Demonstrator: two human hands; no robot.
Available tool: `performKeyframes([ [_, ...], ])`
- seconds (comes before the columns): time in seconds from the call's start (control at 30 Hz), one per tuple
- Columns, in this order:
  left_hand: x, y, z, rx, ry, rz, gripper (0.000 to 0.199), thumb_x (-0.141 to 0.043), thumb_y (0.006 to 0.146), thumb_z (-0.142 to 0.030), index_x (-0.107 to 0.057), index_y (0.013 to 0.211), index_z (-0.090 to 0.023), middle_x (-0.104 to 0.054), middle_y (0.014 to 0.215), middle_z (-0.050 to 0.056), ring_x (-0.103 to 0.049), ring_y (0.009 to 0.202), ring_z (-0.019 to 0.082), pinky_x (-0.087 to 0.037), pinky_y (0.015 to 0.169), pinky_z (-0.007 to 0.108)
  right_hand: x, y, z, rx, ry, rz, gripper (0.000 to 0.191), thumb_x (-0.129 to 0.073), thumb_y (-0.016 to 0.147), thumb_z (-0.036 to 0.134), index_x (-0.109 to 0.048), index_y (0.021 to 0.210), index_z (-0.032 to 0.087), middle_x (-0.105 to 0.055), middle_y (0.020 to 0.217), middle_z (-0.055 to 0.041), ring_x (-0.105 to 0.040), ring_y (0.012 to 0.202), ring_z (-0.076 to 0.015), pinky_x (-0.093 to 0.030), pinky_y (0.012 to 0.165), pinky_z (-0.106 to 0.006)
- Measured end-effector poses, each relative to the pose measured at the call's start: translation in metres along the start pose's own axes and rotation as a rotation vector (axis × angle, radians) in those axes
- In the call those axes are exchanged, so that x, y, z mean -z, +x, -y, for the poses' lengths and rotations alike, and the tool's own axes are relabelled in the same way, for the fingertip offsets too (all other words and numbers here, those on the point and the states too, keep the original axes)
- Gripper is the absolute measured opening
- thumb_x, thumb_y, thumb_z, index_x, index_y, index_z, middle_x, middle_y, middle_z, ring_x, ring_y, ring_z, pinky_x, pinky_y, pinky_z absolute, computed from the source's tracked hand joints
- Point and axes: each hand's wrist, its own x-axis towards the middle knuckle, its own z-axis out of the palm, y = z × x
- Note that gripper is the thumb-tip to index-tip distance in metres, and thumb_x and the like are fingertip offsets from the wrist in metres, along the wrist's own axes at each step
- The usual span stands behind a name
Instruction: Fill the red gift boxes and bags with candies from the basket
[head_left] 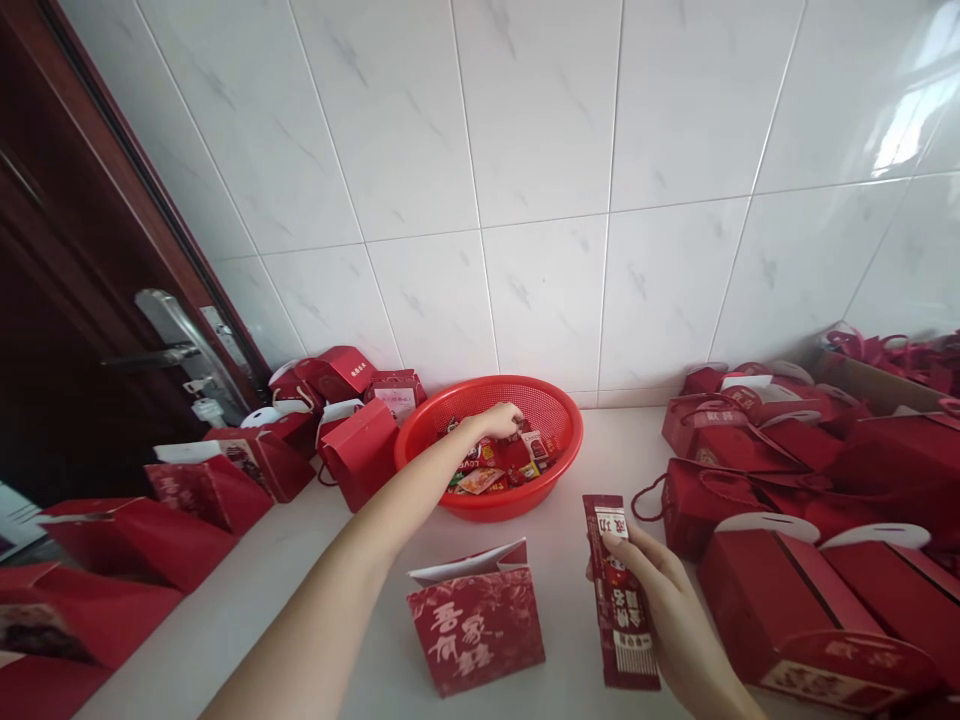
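Note:
My left hand [501, 421] reaches into a red plastic basket [487, 506] with a mesh wall, its fingers curled down among wrapped candies [480, 458]. Whatever those fingers grip is hidden from me. Between the thumb and fingers of my right hand [660, 580] is a long, narrow dark-red sachet [616, 600] with white characters and a barcode. In front of the basket, between my arms, a small red paper gift box [477, 628] with pale characters stands upright, its top unclosed and showing a white inside.
Several red gift boxes [247, 460] line the left side below a dark door [112, 300] with a metal handle. More red boxes [795, 580] crowd the right, beside a carton [877, 380] holding red ribbons. A white tiled wall [540, 200] rises behind the white table [375, 640].

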Motion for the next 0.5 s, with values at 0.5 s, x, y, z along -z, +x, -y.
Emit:
performKeyframes([
  [0.5,0.0,-0.116,-0.081,-0.734,-0.324,-0.191,0.021,-0.059,0.093,-0.017,-0.079,0.098,-0.022,-0.066,0.126,0.008,-0.066,0.11,0.018,-0.053,0.098,0.034,-0.007,-0.005,0.012,-0.193,0.211,0.118,0.047,-0.086,0.065,0.052,-0.069,0.09,0.016,-0.075,0.078,-0.0074,-0.063,0.062,-0.0166,-0.048,0.052,-0.024],
])
